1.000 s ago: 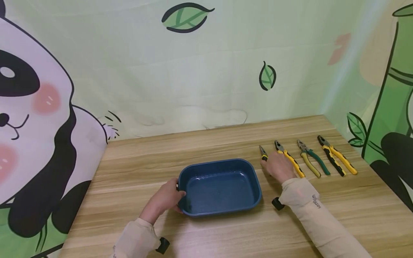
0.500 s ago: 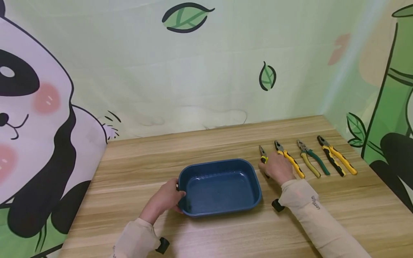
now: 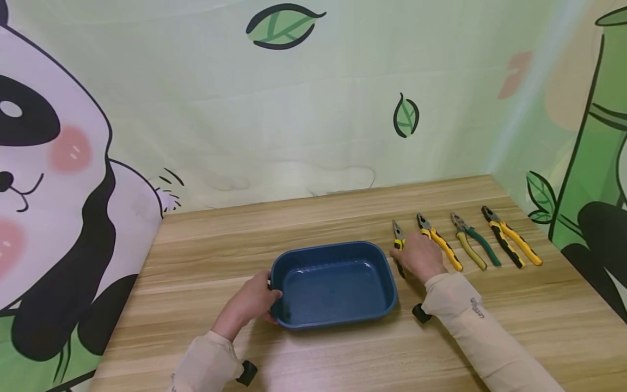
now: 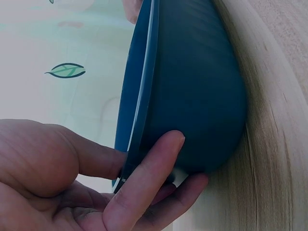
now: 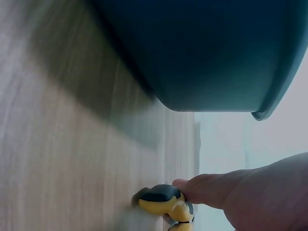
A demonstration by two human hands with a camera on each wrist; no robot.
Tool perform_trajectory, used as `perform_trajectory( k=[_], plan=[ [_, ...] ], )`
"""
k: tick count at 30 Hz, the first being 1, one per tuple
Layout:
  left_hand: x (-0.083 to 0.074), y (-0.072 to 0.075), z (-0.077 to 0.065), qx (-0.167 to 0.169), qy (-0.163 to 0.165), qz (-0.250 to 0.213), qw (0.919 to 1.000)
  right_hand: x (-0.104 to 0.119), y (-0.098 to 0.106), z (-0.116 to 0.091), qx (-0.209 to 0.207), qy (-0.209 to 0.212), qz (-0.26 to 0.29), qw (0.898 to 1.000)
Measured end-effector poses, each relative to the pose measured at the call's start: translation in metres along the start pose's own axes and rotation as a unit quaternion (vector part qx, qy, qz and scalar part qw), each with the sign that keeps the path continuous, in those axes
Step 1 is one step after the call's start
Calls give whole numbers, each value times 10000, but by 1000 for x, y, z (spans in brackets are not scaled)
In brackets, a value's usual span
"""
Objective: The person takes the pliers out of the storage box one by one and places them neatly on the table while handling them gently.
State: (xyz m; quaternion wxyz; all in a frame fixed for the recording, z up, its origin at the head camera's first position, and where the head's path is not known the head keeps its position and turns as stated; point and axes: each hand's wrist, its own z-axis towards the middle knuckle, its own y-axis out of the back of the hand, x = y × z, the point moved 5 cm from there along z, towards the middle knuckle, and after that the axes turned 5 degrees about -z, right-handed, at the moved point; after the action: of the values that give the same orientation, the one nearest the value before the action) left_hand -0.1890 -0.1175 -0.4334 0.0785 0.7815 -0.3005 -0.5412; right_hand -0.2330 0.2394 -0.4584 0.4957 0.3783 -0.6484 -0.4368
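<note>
In the head view my left hand [image 3: 252, 299] grips the left end of a blue rectangular plastic basin [image 3: 338, 294]. Its thumb hooks over the rim, while in the left wrist view the fingers [image 4: 156, 166] press against the outer wall. To the right of the basin, my right hand [image 3: 422, 255] holds long-nose pliers [image 3: 398, 234] by the handles, jaws pointing toward the wall. Their black and yellow handle end [image 5: 161, 198] shows under the thumb in the right wrist view. Most of the right fingers are hidden behind the hand.
Combination pliers with yellow handles [image 3: 443, 247] lie partly behind the right hand. Farther right are green-handled pliers [image 3: 482, 245] and large black-and-yellow pliers [image 3: 511, 239]. A printed cloth [image 3: 333, 109] hangs behind the wooden table [image 3: 220, 234].
The right hand has shifted slightly left, and the long-nose pliers have turned, so more of them shows beside the hand. The left hand and basin stay in place.
</note>
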Motion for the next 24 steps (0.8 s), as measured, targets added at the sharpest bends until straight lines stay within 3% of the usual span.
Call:
perform_trajectory(
  k=[15,24],
  plan=[
    [2,1,-2,-2,24,-235,9997,2,-3,-5,-34,234,-266,9994],
    [3,1,-2,-28,-26,-183,9998,-2,-2,-8,238,305,-360,9986]
  ],
)
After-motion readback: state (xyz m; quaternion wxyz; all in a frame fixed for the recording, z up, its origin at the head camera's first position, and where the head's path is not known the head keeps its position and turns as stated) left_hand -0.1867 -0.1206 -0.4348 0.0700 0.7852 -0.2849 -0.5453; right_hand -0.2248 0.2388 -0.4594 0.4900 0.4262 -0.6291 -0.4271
